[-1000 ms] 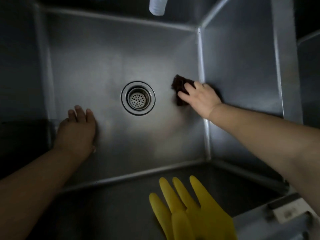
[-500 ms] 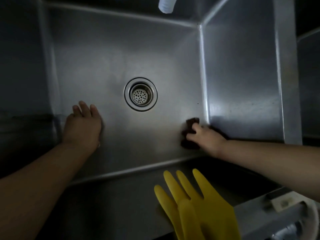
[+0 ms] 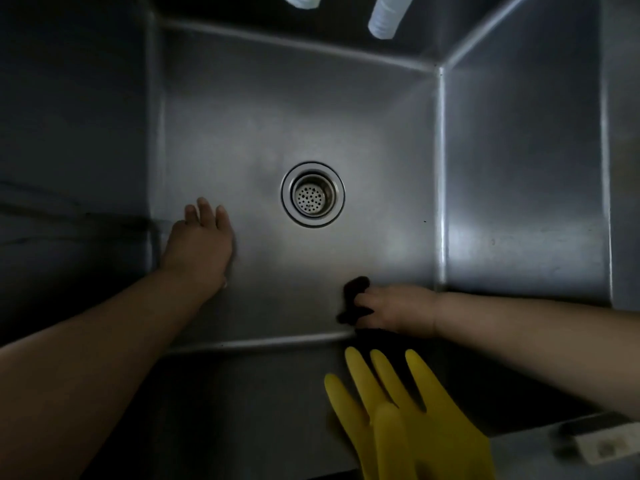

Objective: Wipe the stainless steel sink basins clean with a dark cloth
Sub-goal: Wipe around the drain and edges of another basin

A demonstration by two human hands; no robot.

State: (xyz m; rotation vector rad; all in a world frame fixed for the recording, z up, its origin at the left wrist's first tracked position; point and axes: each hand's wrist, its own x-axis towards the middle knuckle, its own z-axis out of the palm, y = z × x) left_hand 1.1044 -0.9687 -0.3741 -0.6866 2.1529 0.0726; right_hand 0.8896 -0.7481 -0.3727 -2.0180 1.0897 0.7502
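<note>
I look down into a deep stainless steel sink basin (image 3: 263, 109) with a round strainer drain (image 3: 312, 194) in the middle of its floor. My right hand (image 3: 398, 308) grips a dark cloth (image 3: 355, 299) against the basin floor, close to the near wall and near the right corner. Only the cloth's left part shows beyond my fingers. My left hand (image 3: 199, 245) rests flat on the floor at the left side, fingers straight and pointing away from me, holding nothing.
A yellow rubber glove (image 3: 412, 420) hangs over the near rim, fingers pointing into the basin. Two pale spout ends (image 3: 386, 15) hang above the far wall. The right wall (image 3: 526, 174) rises steeply beside the cloth.
My right hand has dragged the cloth from beside the drain along the right wall toward me, then leftward along the near edge. My left hand has stayed put.
</note>
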